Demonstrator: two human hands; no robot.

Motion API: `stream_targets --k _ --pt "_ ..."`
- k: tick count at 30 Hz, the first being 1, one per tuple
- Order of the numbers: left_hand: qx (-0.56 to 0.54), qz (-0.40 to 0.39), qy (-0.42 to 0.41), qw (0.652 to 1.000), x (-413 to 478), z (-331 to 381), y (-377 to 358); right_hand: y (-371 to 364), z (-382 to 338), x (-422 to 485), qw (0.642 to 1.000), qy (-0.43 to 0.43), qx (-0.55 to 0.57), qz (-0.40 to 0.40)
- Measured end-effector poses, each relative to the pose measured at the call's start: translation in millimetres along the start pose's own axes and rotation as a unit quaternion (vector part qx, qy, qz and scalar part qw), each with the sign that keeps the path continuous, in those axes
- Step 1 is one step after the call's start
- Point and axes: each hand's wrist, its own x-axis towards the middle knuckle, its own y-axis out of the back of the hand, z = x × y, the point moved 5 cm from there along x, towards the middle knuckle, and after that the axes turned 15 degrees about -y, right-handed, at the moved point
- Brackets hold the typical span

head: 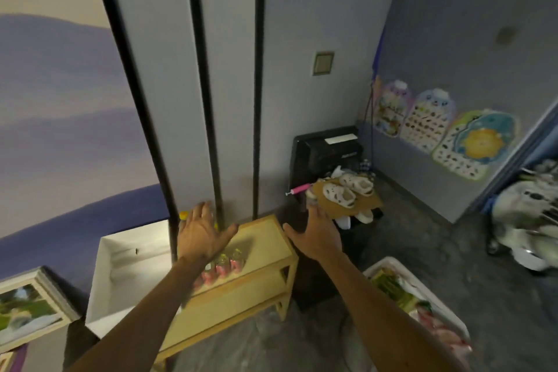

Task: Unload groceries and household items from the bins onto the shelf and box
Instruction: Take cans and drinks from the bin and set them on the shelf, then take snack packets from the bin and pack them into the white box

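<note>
Both hands are spread flat with straight fingers and hold nothing. The left hand (200,232) hovers over the left end of the low wooden shelf (268,238), above a row of pink-labelled bottles (223,266) along its front edge; the right hand (317,234) hangs just past the shelf's right edge. A white box (126,275) stands open against the shelf's left side. The white bin (389,260) of groceries sits lower right, with bare floor (302,341) between it and the shelf.
</note>
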Motion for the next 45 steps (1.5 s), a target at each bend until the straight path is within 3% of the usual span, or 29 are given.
stream_targets --k 9,16,23,31,45 --pt "-0.042 -0.03 -0.086 0.995 -19 167 -17 111 161 -60 0.987 -0.11 0.016 0.114" --pt "-0.028 -0.058 -0.145 0.987 -51 310 -70 176 316 -117 0.97 -0.191 0.027 0.148" --pt "-0.045 -0.113 -0.187 0.975 -102 419 -129 191 441 -157 0.96 -0.245 0.023 0.136" --pt "-0.052 -0.156 -0.178 0.97 -110 464 -198 174 492 -134 0.96 -0.272 0.018 0.067" --pt "-0.067 -0.279 -0.075 0.955 -29 469 -400 82 547 42 0.96 -0.265 -0.038 -0.077"
